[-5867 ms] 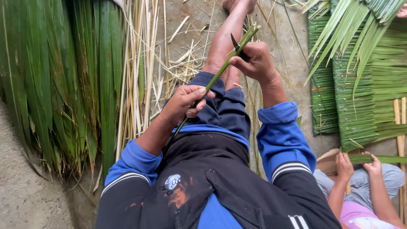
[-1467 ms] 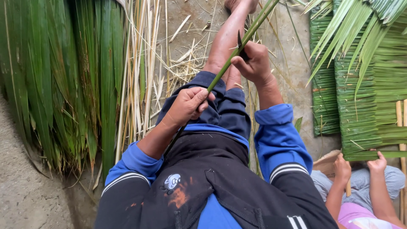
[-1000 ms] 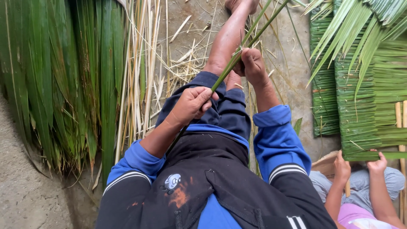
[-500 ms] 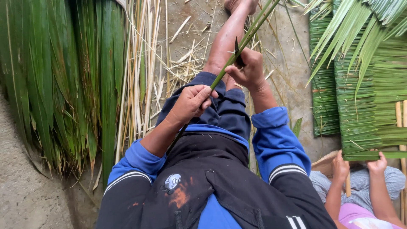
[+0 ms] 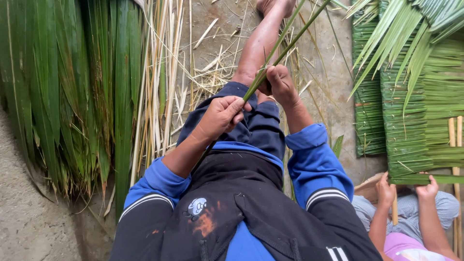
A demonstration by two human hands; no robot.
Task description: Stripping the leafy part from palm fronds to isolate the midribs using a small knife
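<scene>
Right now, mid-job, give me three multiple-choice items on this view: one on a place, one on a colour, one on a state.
1. Where does the leaf pile lie from the person?
A. To their left
B. To their right
C. On their lap

2. What colour are the cuffs?
A. Red
B. Blue
C. White

3. How is the stem beyond the right hand?
A. In one piece
B. Split into two strips
C. Coiled

Answers:
1. A, since the pile fills the left edge.
2. B, since both cuffs are bright blue.
3. B, since two thin green strips fork apart above that hand while the left hand grips the whole part.
</scene>
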